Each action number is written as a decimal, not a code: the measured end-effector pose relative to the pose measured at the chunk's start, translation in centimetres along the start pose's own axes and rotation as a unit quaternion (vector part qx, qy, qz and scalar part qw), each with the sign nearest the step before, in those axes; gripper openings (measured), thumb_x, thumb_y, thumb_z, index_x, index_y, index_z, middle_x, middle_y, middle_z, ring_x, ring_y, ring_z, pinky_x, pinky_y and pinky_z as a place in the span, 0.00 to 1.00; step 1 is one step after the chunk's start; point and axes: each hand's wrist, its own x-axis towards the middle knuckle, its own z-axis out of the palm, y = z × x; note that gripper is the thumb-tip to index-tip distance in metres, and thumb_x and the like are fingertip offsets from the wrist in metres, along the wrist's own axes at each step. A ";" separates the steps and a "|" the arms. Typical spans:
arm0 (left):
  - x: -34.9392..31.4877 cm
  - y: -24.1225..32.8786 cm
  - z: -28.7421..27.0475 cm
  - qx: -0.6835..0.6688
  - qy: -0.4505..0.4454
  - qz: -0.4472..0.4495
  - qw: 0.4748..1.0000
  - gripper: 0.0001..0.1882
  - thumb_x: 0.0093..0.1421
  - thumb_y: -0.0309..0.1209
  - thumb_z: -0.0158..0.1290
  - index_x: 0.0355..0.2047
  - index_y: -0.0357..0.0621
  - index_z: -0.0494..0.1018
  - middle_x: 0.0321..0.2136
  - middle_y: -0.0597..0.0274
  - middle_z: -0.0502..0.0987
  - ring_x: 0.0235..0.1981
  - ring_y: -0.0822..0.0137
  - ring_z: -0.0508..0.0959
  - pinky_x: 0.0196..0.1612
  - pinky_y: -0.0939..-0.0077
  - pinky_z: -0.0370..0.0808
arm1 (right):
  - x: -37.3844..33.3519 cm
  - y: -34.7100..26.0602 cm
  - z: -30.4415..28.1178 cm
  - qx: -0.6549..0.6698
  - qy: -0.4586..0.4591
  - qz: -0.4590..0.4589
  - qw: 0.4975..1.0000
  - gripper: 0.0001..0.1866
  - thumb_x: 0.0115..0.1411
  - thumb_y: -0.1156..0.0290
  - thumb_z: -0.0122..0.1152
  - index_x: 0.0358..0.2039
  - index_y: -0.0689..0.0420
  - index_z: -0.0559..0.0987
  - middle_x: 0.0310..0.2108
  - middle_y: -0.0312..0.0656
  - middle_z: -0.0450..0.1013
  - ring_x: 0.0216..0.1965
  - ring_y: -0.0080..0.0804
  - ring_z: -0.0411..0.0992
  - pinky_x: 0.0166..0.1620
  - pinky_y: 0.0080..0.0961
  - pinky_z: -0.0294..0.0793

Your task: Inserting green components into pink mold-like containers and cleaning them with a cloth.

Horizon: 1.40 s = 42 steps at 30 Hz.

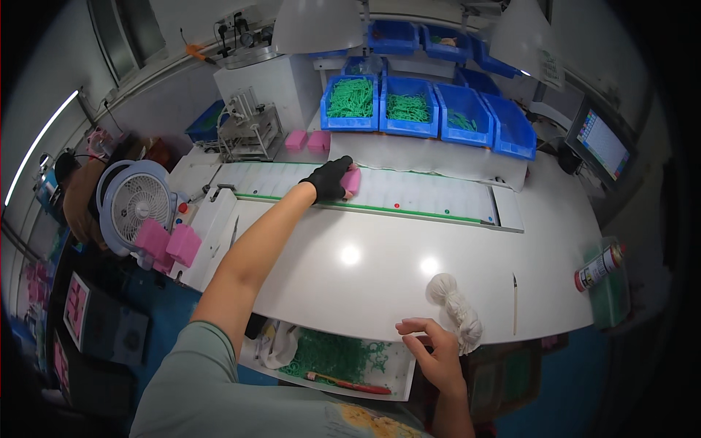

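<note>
My left hand (328,179), in a black glove with bare fingertips, is closed around a pink block (353,180). It is over the long white strip with green edges (423,191) that crosses the table. Whether the block touches the strip I cannot tell. My right hand (438,354) is bare and hovers at the table's front edge, its fingers bent and apart from the thumb, with nothing in it. Just beyond it lies a knotted white cloth (456,310). Two more pink blocks (319,141) stand behind the strip.
Blue bins (456,133), several with green pieces, line the back. An open drawer (398,387) below the table holds green bits and a red-handled tool (358,385). A fan (139,204) and pink blocks (183,244) are left; a thin knife-like tool (515,306), spray can (599,269) and monitor (601,139) right.
</note>
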 end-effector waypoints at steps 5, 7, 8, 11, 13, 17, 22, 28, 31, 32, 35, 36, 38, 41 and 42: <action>1.2 0.0 1.1 -0.052 0.009 0.034 0.998 0.33 0.46 0.31 0.65 0.53 0.44 0.64 0.53 0.50 0.71 0.57 0.55 0.70 0.59 0.67 0.65 | 0.1 -0.2 -0.5 0.004 0.011 0.010 1.000 0.11 0.59 0.78 0.59 0.43 0.65 0.77 0.40 0.47 0.78 0.40 0.31 0.78 0.43 0.25 0.78; 1.7 0.8 1.9 -0.068 -0.001 0.083 0.994 0.33 0.47 0.30 0.65 0.53 0.44 0.64 0.52 0.51 0.71 0.57 0.55 0.70 0.59 0.67 0.65 | 0.6 -0.5 -0.1 0.004 -0.003 -0.002 1.000 0.11 0.59 0.78 0.59 0.43 0.65 0.77 0.40 0.47 0.78 0.40 0.32 0.78 0.43 0.24 0.78; 2.0 1.7 2.3 -0.070 -0.004 0.088 0.994 0.33 0.47 0.30 0.65 0.53 0.44 0.64 0.52 0.51 0.71 0.57 0.55 0.70 0.59 0.67 0.65 | 0.7 -0.5 -0.1 0.003 -0.017 -0.016 1.000 0.11 0.59 0.78 0.59 0.43 0.65 0.77 0.40 0.47 0.78 0.40 0.32 0.79 0.43 0.24 0.78; 2.1 4.9 3.7 -0.069 -0.015 0.119 0.990 0.32 0.48 0.31 0.64 0.54 0.43 0.65 0.52 0.52 0.70 0.56 0.56 0.70 0.59 0.66 0.65 | 0.9 -0.6 0.1 0.013 -0.026 -0.030 0.999 0.11 0.59 0.78 0.59 0.43 0.64 0.78 0.39 0.47 0.78 0.40 0.32 0.79 0.43 0.24 0.78; 3.1 6.2 5.1 -0.055 -0.006 0.148 0.987 0.33 0.49 0.33 0.65 0.55 0.44 0.65 0.52 0.54 0.69 0.56 0.56 0.69 0.59 0.66 0.65 | 0.6 -0.6 -0.2 0.002 -0.025 -0.030 0.999 0.11 0.59 0.80 0.58 0.43 0.65 0.77 0.39 0.47 0.78 0.41 0.32 0.78 0.44 0.24 0.78; 4.9 7.5 7.8 -0.032 0.051 0.167 0.984 0.33 0.48 0.33 0.65 0.54 0.45 0.66 0.50 0.53 0.69 0.54 0.53 0.69 0.58 0.65 0.65 | -0.6 -0.5 -1.2 -0.014 -0.007 -0.019 1.000 0.11 0.60 0.81 0.56 0.43 0.66 0.77 0.39 0.47 0.79 0.42 0.31 0.78 0.45 0.25 0.78; 6.0 6.1 9.8 -0.041 0.103 0.179 0.978 0.33 0.47 0.31 0.66 0.53 0.45 0.67 0.50 0.54 0.69 0.54 0.52 0.69 0.57 0.63 0.66 | -1.8 -0.4 -2.5 -0.002 0.035 0.008 0.999 0.10 0.59 0.80 0.57 0.42 0.66 0.78 0.38 0.46 0.79 0.41 0.30 0.78 0.44 0.23 0.78; 6.5 8.8 10.4 -0.098 0.137 0.219 0.961 0.31 0.48 0.30 0.66 0.52 0.44 0.66 0.50 0.53 0.69 0.53 0.53 0.69 0.57 0.63 0.67 | -1.8 -0.2 -3.0 0.004 0.041 0.008 0.999 0.10 0.59 0.80 0.57 0.42 0.66 0.78 0.37 0.46 0.79 0.40 0.30 0.78 0.43 0.23 0.78; 7.1 10.2 11.0 -0.110 0.174 0.224 0.953 0.32 0.48 0.31 0.65 0.54 0.44 0.66 0.51 0.51 0.68 0.54 0.51 0.68 0.57 0.62 0.66 | -1.8 -0.1 -3.2 -0.005 0.044 -0.002 0.999 0.09 0.59 0.80 0.57 0.41 0.66 0.78 0.37 0.46 0.79 0.40 0.30 0.78 0.43 0.23 0.78; 7.3 9.9 11.4 -0.110 0.176 0.226 0.952 0.32 0.48 0.31 0.65 0.54 0.44 0.66 0.51 0.51 0.68 0.54 0.51 0.68 0.57 0.62 0.66 | -1.8 0.0 -3.3 -0.006 0.050 -0.007 0.999 0.10 0.59 0.80 0.59 0.41 0.65 0.79 0.38 0.45 0.79 0.39 0.30 0.79 0.41 0.23 0.78; 7.7 8.3 12.4 -0.039 0.147 0.221 0.963 0.32 0.49 0.36 0.65 0.54 0.44 0.67 0.52 0.52 0.68 0.55 0.51 0.67 0.58 0.62 0.65 | -2.2 -0.2 -4.1 -0.029 0.070 -0.010 0.997 0.09 0.58 0.80 0.59 0.41 0.64 0.79 0.37 0.45 0.79 0.39 0.29 0.79 0.41 0.23 0.78; 7.8 8.0 12.2 -0.040 0.146 0.224 0.963 0.32 0.49 0.36 0.65 0.54 0.44 0.67 0.52 0.52 0.68 0.55 0.51 0.67 0.58 0.62 0.65 | -2.5 -0.4 -4.6 -0.030 0.073 -0.010 0.997 0.09 0.58 0.80 0.59 0.41 0.64 0.79 0.37 0.45 0.79 0.39 0.29 0.79 0.41 0.23 0.78; 7.9 7.9 11.9 -0.051 0.131 0.228 0.963 0.33 0.48 0.36 0.66 0.54 0.45 0.68 0.52 0.52 0.68 0.56 0.52 0.67 0.59 0.62 0.65 | -3.4 -0.9 -6.5 -0.030 0.103 0.011 0.994 0.09 0.58 0.80 0.59 0.40 0.65 0.79 0.36 0.45 0.80 0.38 0.30 0.79 0.41 0.23 0.78; 7.5 6.8 11.3 -0.033 0.109 0.222 0.969 0.36 0.48 0.38 0.66 0.57 0.44 0.66 0.55 0.48 0.67 0.58 0.50 0.66 0.60 0.62 0.63 | -3.4 -1.8 -10.1 -0.084 0.156 -0.024 0.984 0.09 0.57 0.81 0.58 0.39 0.65 0.79 0.35 0.46 0.80 0.37 0.30 0.79 0.41 0.23 0.78; 7.1 6.0 10.5 -0.034 0.093 0.218 0.971 0.39 0.47 0.39 0.67 0.58 0.43 0.65 0.57 0.45 0.64 0.60 0.48 0.64 0.61 0.60 0.62 | -2.9 -2.4 -11.5 -0.113 0.172 -0.027 0.978 0.09 0.57 0.81 0.58 0.39 0.66 0.79 0.35 0.46 0.80 0.37 0.31 0.79 0.40 0.24 0.78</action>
